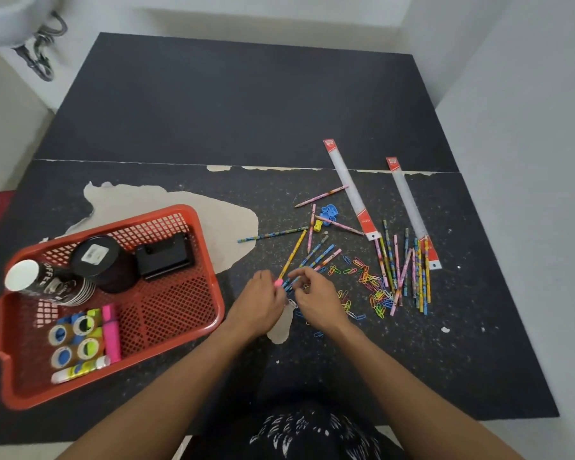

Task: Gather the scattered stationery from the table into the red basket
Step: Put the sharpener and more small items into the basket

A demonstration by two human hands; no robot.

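The red basket sits at the left of the black table. It holds tape rolls, a pink highlighter, a glue stick, stacked paper cups, a black round tin and a black box. Right of it, my left hand and my right hand meet over a small bunch of patterned pencils, and both pinch their near ends. More pencils lie in a loose pile at the right. Coloured paper clips are scattered between the two groups. Two packaged rulers lie slanted behind them.
A blue sharpener and a small yellow sharpener lie among single pencils near the table's middle. The tabletop has peeled patches beside the basket. White walls close in at the right and back.
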